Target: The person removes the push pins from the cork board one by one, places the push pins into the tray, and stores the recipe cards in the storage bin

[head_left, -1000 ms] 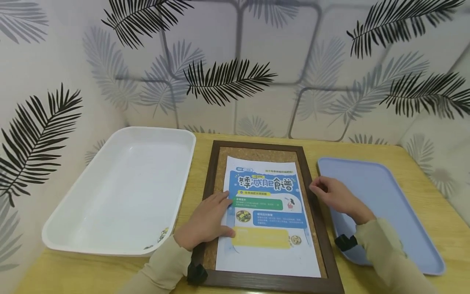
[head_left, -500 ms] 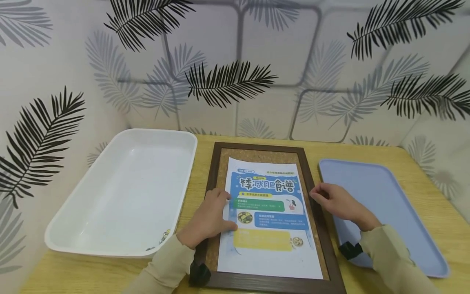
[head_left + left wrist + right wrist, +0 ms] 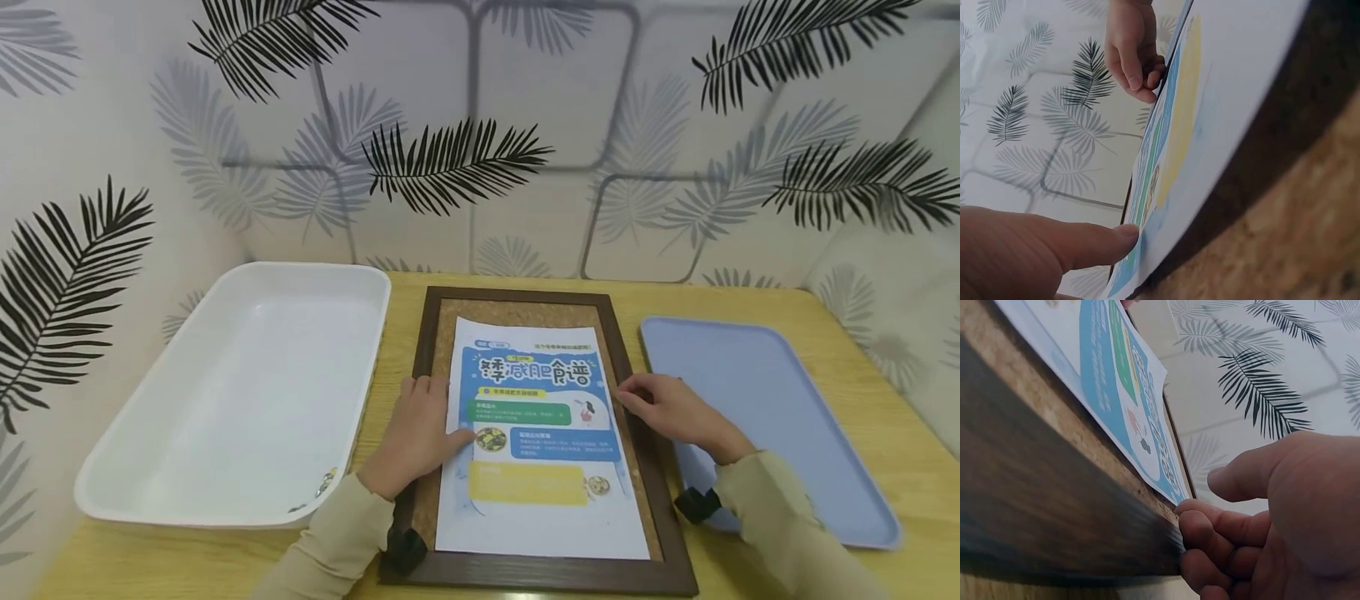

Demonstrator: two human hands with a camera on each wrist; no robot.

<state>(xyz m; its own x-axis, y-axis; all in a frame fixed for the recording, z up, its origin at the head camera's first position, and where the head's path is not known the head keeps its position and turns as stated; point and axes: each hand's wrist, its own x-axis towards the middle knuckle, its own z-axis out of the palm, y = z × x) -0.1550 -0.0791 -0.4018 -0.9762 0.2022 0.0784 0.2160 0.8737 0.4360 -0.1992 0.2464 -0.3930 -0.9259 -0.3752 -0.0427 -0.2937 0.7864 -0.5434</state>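
- Where the sheet is: we see the printed paper sheet (image 3: pixel 536 442) lying on the cork board (image 3: pixel 517 312), inside the brown frame (image 3: pixel 540 573).
- Left hand: the left hand (image 3: pixel 416 433) rests at the left edge of the sheet, its thumb straight and spread away from the fingers. We cannot tell how firmly it presses.
- Right hand: the right hand (image 3: pixel 678 412) is at the right side of the frame, with fingers loosely curled. In the right wrist view its thumb stands apart from the forefinger, and we notice nothing between them.
- First risk: we see no fastener at the corners of the sheet, so we judge that it could slide or turn if the left hand pushes sideways.
- Second risk: the paper looks thin, so in our opinion its edge could crease if the left thumb drags on it.
- Third risk: the right hand leans over the blue tray (image 3: pixel 757 400), and a careless wrist could knock it.
- Our count: one sheet, one cork board with one frame, one white basin (image 3: pixel 247 383), one blue tray, two hands.
- The small things (image 3: pixel 326 482) in the basin's near corner are too tiny for us to count.
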